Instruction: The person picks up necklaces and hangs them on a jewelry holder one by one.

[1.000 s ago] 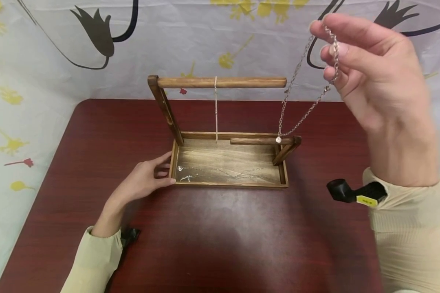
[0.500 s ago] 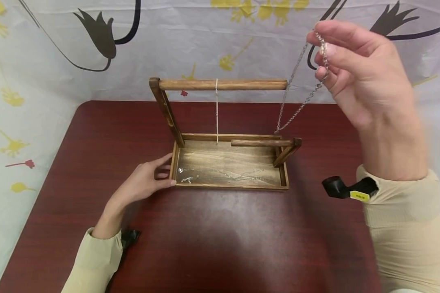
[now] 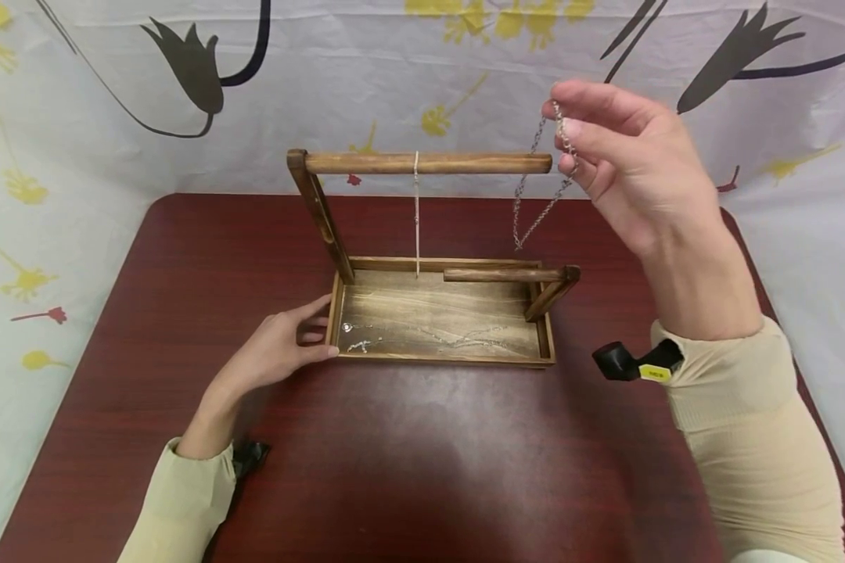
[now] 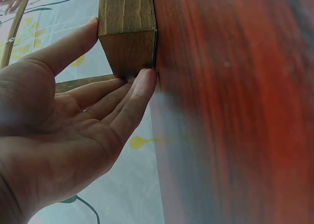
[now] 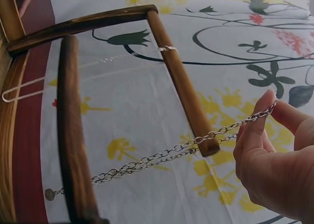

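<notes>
My right hand point(image 3: 627, 164) pinches a silver chain necklace point(image 5: 211, 135) between thumb and fingers. The chain hangs as a loop with a small round pendant point(image 5: 50, 194) at its bottom. In the head view, one strand passes behind the free end of the upper bar point(image 3: 479, 163) of a wooden jewelry stand, the other runs to its right. At the stand's left end, my left hand point(image 3: 271, 340) holds the tray base point(image 3: 336, 320), thumb at the front corner and fingers along the side. A thin light chain point(image 3: 417, 211) hangs from the upper bar's middle.
A shorter lower bar point(image 3: 500, 275) juts leftward from a post at the tray's right end. Fine chains point(image 3: 458, 340) and a small round pendant point(image 3: 347, 328) lie in the tray. The stand sits on a dark red table point(image 3: 422, 453) before a patterned cloth point(image 3: 366, 70).
My right hand has moved left and down with the necklace, bringing its loop from right of the stand to the upper bar's free end. My left hand stays at the tray.
</notes>
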Action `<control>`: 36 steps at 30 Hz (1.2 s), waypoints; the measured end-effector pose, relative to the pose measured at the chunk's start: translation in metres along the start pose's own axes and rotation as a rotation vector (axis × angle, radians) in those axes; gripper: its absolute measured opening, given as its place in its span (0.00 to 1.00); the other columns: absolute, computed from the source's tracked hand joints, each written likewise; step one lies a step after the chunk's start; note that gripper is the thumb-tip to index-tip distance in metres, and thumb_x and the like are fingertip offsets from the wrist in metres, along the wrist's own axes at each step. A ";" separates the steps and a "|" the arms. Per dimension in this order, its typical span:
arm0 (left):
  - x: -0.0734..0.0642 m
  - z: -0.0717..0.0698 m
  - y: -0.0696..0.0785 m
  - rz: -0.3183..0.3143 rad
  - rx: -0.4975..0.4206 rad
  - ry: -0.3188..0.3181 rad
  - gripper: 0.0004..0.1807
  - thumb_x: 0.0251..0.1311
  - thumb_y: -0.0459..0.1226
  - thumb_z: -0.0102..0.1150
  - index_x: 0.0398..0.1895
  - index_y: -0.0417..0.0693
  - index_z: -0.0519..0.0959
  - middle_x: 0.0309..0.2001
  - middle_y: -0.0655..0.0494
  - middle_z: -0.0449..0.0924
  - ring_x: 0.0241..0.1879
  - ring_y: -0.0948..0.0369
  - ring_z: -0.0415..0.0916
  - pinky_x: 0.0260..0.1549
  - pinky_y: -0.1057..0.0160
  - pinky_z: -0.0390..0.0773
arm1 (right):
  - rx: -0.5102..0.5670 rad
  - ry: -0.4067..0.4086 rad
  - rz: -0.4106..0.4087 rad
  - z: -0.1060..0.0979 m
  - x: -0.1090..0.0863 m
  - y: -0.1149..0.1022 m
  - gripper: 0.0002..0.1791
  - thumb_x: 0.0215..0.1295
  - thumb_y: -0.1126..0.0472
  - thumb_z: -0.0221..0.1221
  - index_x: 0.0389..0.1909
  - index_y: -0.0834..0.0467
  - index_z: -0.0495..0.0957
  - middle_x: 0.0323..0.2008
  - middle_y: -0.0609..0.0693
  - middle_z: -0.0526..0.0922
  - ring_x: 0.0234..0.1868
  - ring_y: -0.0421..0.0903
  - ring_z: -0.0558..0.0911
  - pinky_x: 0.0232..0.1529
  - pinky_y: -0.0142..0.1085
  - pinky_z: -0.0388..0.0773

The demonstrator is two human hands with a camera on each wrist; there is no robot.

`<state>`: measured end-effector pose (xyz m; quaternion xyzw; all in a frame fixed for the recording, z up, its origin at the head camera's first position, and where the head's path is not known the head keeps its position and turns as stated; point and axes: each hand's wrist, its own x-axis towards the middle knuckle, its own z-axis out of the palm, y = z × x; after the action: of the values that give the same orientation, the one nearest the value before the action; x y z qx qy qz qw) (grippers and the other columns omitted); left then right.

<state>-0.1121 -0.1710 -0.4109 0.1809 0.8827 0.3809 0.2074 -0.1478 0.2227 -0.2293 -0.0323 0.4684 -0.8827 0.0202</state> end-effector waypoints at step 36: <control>-0.002 0.001 -0.002 0.009 -0.019 -0.001 0.45 0.60 0.38 0.70 0.77 0.46 0.58 0.58 0.42 0.79 0.55 0.50 0.79 0.52 0.52 0.81 | -0.073 -0.100 0.024 0.039 0.006 0.030 0.18 0.59 0.80 0.63 0.51 0.72 0.80 0.46 0.64 0.82 0.40 0.54 0.83 0.42 0.35 0.84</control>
<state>-0.1106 -0.1725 -0.4127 0.1833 0.8780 0.3902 0.2079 -0.1503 0.1733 -0.2326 -0.0715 0.4992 -0.8619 0.0530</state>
